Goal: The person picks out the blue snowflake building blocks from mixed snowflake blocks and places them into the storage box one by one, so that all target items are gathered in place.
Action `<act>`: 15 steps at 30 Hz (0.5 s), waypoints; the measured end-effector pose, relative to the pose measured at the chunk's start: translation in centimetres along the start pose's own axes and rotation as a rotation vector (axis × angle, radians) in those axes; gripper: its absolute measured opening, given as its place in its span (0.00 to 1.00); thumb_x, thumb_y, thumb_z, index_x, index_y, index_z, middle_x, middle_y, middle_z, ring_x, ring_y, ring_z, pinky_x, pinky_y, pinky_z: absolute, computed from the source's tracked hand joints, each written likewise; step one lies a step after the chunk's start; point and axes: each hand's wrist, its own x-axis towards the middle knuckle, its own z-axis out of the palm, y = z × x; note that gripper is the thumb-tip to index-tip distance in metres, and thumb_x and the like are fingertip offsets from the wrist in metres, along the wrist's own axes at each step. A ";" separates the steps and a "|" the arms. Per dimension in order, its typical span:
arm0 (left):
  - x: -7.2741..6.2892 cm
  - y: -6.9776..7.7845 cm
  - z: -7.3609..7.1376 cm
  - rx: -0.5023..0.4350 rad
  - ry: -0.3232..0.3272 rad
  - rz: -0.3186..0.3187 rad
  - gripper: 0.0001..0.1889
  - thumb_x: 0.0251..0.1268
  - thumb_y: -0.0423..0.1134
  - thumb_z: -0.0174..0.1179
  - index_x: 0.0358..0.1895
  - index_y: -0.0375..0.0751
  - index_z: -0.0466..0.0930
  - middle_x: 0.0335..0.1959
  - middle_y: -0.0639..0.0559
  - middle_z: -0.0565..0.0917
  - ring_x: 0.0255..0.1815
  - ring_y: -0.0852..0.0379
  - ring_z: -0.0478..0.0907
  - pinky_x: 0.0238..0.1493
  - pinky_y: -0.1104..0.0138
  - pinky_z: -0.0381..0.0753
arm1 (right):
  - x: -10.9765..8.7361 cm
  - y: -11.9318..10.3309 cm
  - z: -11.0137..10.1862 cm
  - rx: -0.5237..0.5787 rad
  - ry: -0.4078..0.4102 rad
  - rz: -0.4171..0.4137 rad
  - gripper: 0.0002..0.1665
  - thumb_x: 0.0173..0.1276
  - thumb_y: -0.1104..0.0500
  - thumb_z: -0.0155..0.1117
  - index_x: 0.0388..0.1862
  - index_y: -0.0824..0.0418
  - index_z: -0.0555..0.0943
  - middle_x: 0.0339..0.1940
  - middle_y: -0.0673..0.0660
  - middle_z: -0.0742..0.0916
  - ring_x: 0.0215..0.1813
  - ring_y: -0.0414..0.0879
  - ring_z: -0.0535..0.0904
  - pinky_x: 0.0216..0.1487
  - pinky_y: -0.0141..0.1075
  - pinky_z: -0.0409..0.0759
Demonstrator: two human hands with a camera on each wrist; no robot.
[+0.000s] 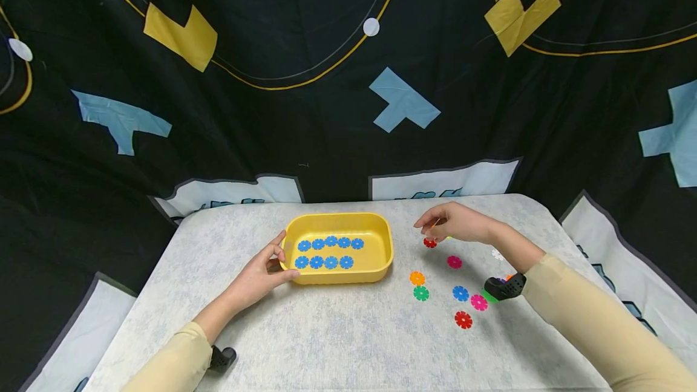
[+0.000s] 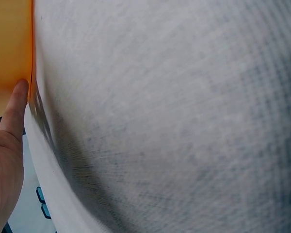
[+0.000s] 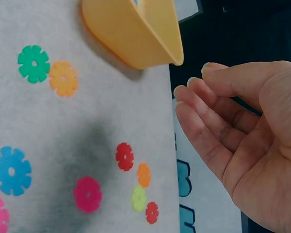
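Note:
A yellow rectangular plastic tub [image 1: 340,278] stands on the table with two rows of blue flower-shaped discs [image 1: 331,263] lying flat inside. My left hand [image 1: 257,275] grips its left end, thumb along the front wall and fingers at the left rim. In the left wrist view that thumb [image 2: 15,109] lies against the tub's wall. To the right of the tub, my right hand [image 1: 460,222] hovers above a red disc [image 1: 429,243], fingers loosely bent. The right wrist view shows nothing between its thumb and fingers.
Loose discs lie on the table right of the tub: orange [image 1: 417,278], green [image 1: 421,293], blue [image 1: 460,293], pink [image 1: 479,302] and red [image 1: 463,320] among them. A white disc [image 1: 498,254] is near the right forearm. A black curtain [image 1: 305,138] hangs behind the table.

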 end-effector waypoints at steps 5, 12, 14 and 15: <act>-0.1 0.1 0.1 -0.006 -0.002 0.010 0.24 0.62 0.47 0.75 0.43 0.41 0.67 0.84 0.50 0.49 0.62 0.42 0.79 0.66 0.48 0.71 | -1.0 1.1 0.3 0.017 0.002 0.014 0.17 0.74 0.62 0.64 0.59 0.61 0.82 0.51 0.61 0.86 0.51 0.60 0.81 0.57 0.51 0.81; -0.2 0.3 0.1 -0.004 0.000 0.003 0.24 0.62 0.47 0.75 0.43 0.41 0.66 0.84 0.49 0.49 0.62 0.41 0.78 0.67 0.48 0.71 | -1.7 2.3 0.7 0.011 0.007 0.030 0.18 0.73 0.62 0.65 0.59 0.65 0.81 0.51 0.63 0.85 0.50 0.61 0.79 0.56 0.52 0.81; -0.2 0.3 0.1 -0.001 0.001 0.002 0.24 0.62 0.47 0.74 0.43 0.41 0.66 0.84 0.49 0.49 0.63 0.41 0.78 0.67 0.48 0.71 | -1.8 2.5 0.7 0.002 0.009 0.031 0.19 0.73 0.61 0.66 0.60 0.64 0.81 0.51 0.64 0.84 0.49 0.58 0.79 0.54 0.51 0.81; -0.2 0.3 0.1 -0.001 0.001 0.001 0.24 0.62 0.47 0.74 0.43 0.41 0.66 0.84 0.49 0.49 0.63 0.41 0.78 0.67 0.48 0.71 | -1.8 2.6 0.7 -0.002 0.012 0.031 0.19 0.73 0.61 0.66 0.60 0.64 0.82 0.51 0.64 0.84 0.48 0.57 0.79 0.53 0.50 0.81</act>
